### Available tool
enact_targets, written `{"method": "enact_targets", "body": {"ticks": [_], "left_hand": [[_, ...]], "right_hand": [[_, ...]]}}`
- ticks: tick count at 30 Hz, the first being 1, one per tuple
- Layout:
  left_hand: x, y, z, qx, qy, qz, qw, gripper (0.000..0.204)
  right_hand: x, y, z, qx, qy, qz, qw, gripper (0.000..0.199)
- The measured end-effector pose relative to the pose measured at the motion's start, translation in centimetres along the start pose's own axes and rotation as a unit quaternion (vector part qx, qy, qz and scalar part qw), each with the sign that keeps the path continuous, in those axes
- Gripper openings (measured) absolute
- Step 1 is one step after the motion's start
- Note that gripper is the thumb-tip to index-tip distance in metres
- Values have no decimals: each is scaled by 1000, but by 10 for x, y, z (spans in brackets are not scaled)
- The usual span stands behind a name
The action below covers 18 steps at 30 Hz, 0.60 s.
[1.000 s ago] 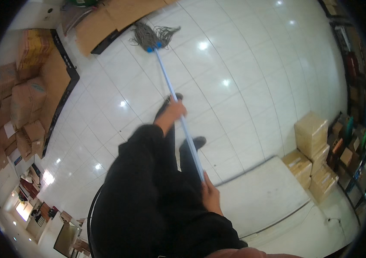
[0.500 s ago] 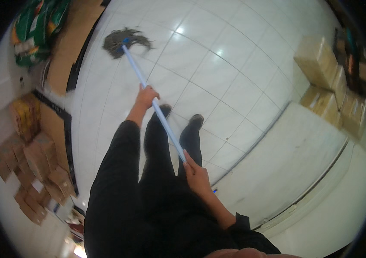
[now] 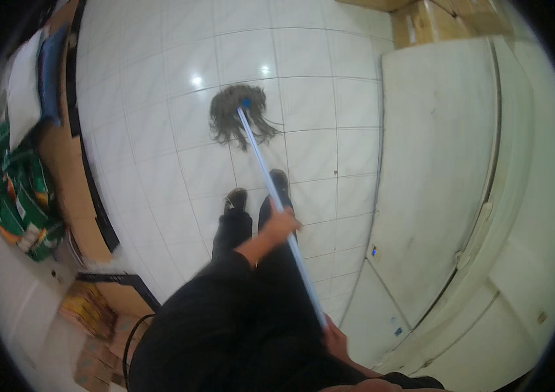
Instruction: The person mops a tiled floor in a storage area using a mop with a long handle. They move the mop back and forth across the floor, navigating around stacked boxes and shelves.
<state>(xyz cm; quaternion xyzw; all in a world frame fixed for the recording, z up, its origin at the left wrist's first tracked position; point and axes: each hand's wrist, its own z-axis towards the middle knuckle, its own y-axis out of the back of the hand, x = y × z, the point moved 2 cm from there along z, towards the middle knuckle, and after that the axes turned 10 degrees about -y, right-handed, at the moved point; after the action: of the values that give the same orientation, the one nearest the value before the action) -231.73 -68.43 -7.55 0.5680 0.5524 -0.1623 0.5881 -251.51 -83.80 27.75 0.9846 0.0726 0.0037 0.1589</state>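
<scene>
A string mop (image 3: 228, 112) with grey strands and a blue socket lies spread on the white tiled floor ahead of my feet. Its pale blue handle runs back toward my body. Partway down the handle, my left hand (image 3: 280, 225) is wrapped round it, near my right shoe. My right hand (image 3: 335, 340) grips the handle close to its upper end, at my right side. Both hands are closed on the same mop.
A long white cabinet (image 3: 434, 157) stands along the right, with cardboard boxes (image 3: 421, 25) beyond it. To the left, green sacks (image 3: 19, 189) and a white sack (image 3: 25, 91) sit by a black-edged brown platform (image 3: 72, 176). More cartons (image 3: 95, 356) lie at lower left.
The mop head has swept from the far left to the right and nearer my feet. Both hands have moved right and closer to my body, still holding the handle. My view has turned rightward.
</scene>
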Motion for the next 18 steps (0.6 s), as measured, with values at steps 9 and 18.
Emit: {"method": "enact_targets", "body": {"ticks": [9, 18], "left_hand": [[30, 37, 16, 224, -53, 232, 945, 38], [-163, -131, -52, 289, -224, 54, 929, 49]], "right_hand": [[-3, -95, 16, 62, -51, 130, 988, 36], [-196, -137, -113, -84, -31, 189, 978, 49]]}}
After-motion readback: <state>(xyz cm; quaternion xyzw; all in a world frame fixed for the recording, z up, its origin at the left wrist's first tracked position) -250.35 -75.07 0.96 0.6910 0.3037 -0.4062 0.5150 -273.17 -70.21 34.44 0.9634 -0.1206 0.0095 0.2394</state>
